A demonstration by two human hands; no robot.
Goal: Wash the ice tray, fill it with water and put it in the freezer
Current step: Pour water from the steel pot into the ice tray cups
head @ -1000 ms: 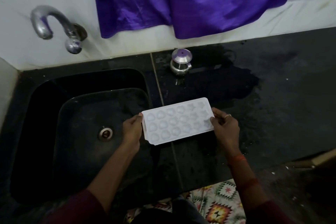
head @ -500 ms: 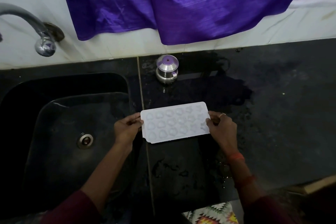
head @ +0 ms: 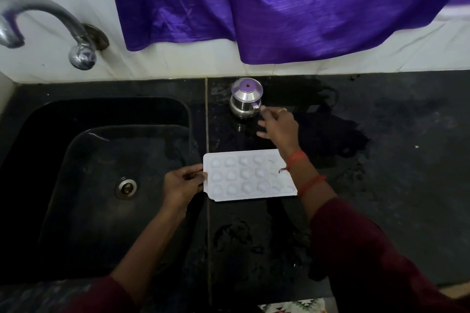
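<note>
Beside sink (head: 106, 112), ice tray (head: 250, 175) in left hand (head: 183, 183)

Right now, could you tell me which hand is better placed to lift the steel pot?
Right: the right hand reaches beside the steel pot; the left hand grips the ice tray.

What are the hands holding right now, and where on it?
The left hand pinches the ice tray by its left short edge. The right hand holds nothing, fingers open beside the steel jug.
</note>
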